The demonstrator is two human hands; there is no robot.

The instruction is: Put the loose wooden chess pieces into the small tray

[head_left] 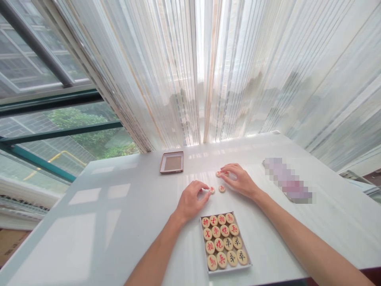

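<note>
My left hand (pixel 192 200) has thumb and index finger closed at the edge of a round Chinese chess piece (pixel 212 190) with red writing, on the table. Just right of it lies another red-marked chess piece (pixel 222 189), untouched. Farther back, my right hand (pixel 238 180) curls its thumb and index finger about a red-marked chess piece (pixel 226 173), partly covered by the fingers. A further chess piece (pixel 218 174) touches or nearly touches those fingertips on the left. Between my forearms is an open box (pixel 249 265) with rows of wooden chess pieces, most red, several black.
An empty-looking brown-rimmed box lid (pixel 172 172) lies at the table's back left. On the right is a blurred-out flat object (pixel 288 180). The white table (pixel 119 230) ends at a sheer striped curtain (pixel 166 79), with an open window at left.
</note>
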